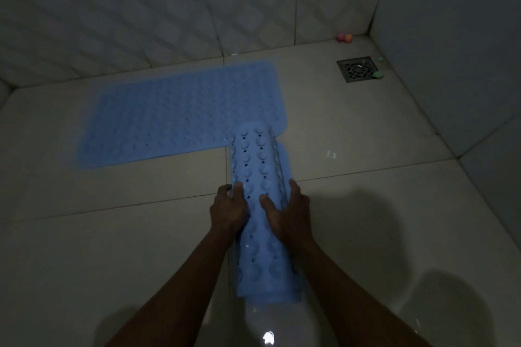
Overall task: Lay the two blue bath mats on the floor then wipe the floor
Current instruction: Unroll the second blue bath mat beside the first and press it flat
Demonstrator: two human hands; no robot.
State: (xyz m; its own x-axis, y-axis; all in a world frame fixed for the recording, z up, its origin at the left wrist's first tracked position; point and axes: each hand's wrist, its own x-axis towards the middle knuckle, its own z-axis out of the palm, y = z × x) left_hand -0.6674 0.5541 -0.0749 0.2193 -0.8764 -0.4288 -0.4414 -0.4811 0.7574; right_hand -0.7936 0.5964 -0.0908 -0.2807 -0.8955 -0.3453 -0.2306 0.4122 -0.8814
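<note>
Mat one (180, 110) lies flat by the wall, while I grip the rolled second mat (260, 205) with left hand (229, 205) and right hand (287, 211) curled round it; unrolling and wiping remain.

bare floor tiles (366, 205) open to the right, flat mat (180, 113) ahead left, drain (357, 69) near corner walls

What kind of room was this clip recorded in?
Most likely a bathroom or shower area: tiled walls, a floor drain in the corner, and blue bath mats with suction cups on the tile floor.
</note>
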